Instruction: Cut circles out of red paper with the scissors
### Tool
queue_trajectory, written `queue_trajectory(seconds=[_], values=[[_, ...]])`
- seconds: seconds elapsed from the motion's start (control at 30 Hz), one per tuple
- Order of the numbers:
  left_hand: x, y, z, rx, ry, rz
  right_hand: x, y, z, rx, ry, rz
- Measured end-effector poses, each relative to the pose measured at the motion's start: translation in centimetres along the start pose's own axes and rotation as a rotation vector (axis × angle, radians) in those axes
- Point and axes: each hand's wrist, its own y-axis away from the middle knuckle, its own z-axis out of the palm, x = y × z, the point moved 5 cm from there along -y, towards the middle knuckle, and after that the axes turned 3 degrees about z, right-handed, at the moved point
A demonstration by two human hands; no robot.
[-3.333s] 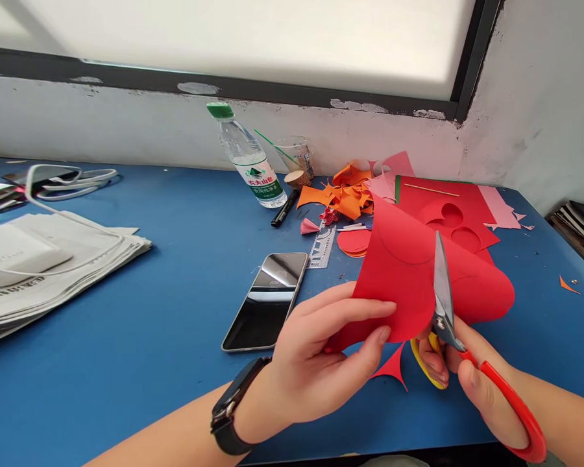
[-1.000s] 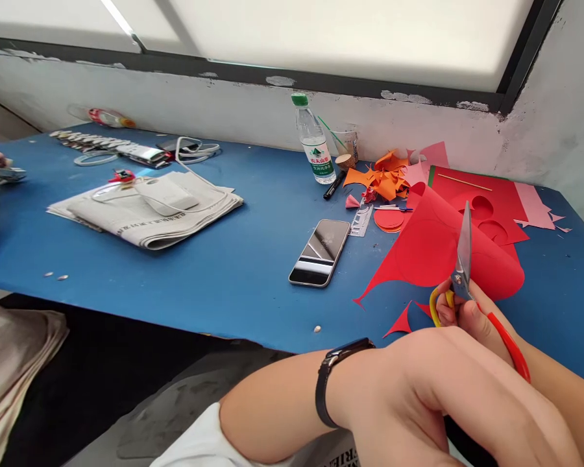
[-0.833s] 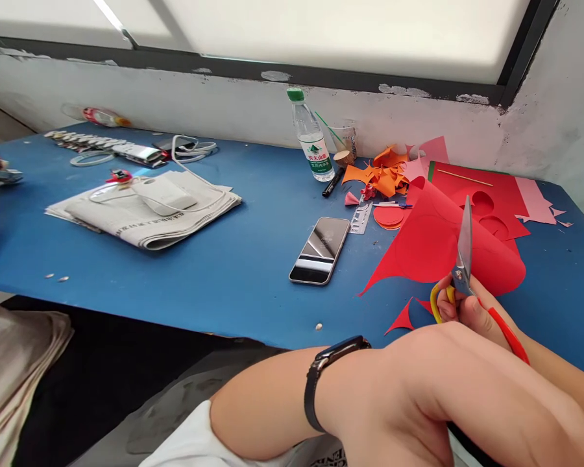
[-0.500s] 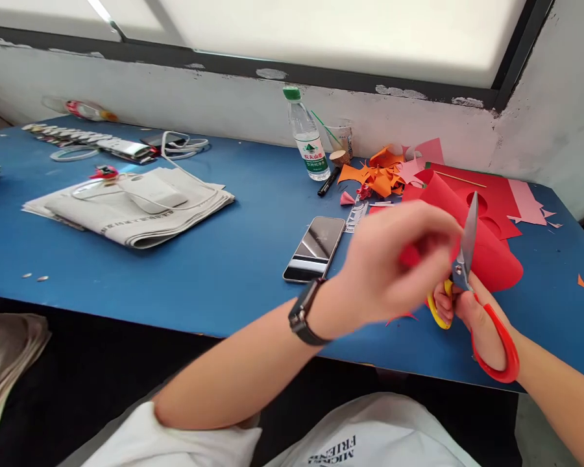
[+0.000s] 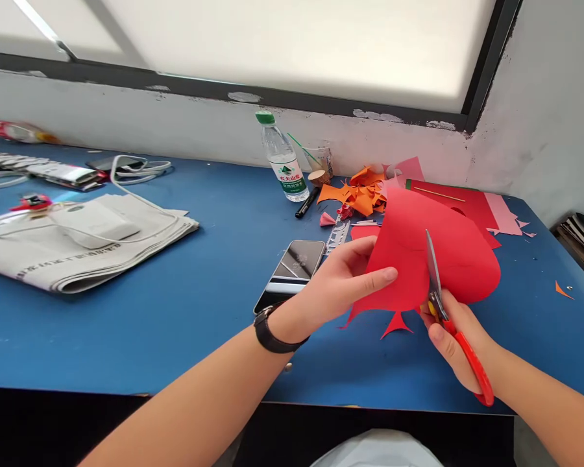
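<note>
My left hand [image 5: 344, 283], with a black watch on the wrist, pinches the left edge of a curved red paper sheet [image 5: 448, 250] and holds it up over the blue table [image 5: 189, 285]. My right hand [image 5: 455, 340] grips red-and-yellow-handled scissors [image 5: 438, 292]; the blades point up against the sheet. A small red offcut [image 5: 396, 322] lies on the table just below the sheet.
A phone [image 5: 291, 272] lies face up left of my left hand. Behind are a water bottle [image 5: 281, 159], a black marker [image 5: 305, 203], orange paper scraps [image 5: 357, 192], more red sheets [image 5: 472, 204] and a stencil ruler [image 5: 337, 235]. Folded newspapers [image 5: 78, 250] with a white device lie at left.
My left hand came up from my lap, crossed over the table and took hold of the red sheet again. The view swung back right, and the person at the far left left the frame.
</note>
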Motion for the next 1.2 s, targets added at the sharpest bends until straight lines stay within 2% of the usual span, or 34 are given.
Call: queue_trajectory(seconds=[0.13, 0.3, 0.4, 0.63, 0.8, 1.0, 1.2], values=[[0.4, 0.5, 0.2, -0.001, 0.001, -0.022, 0.0, 0.1, 0.4, 0.000, -0.072, 0.066], [-0.9, 1.0, 0.3, 0.077, -0.099, -0.068, 0.4, 0.1, 0.3, -0.003, -0.044, 0.057], [-1.2, 1.1, 0.3, 0.132, -0.132, -0.033, 0.5, 0.2, 0.2, -0.018, -0.054, 0.073], [-0.9, 1.3, 0.4, 0.165, -0.173, 0.065, -0.3, 0.6, 0.8, 0.057, -0.087, 0.121], [-0.5, 1.6, 0.5, 0.161, -0.257, 0.124, 0.1, 0.9, 0.9, 0.104, -0.138, 0.167], [0.1, 2.2, 0.8, 0.148, -0.421, 0.151, -0.1, 0.7, 0.6, -0.089, -0.128, 0.139], [0.3, 2.4, 1.3, 0.095, -0.397, 0.143, -0.7, 0.9, 0.7, -0.127, -0.154, 0.128]])
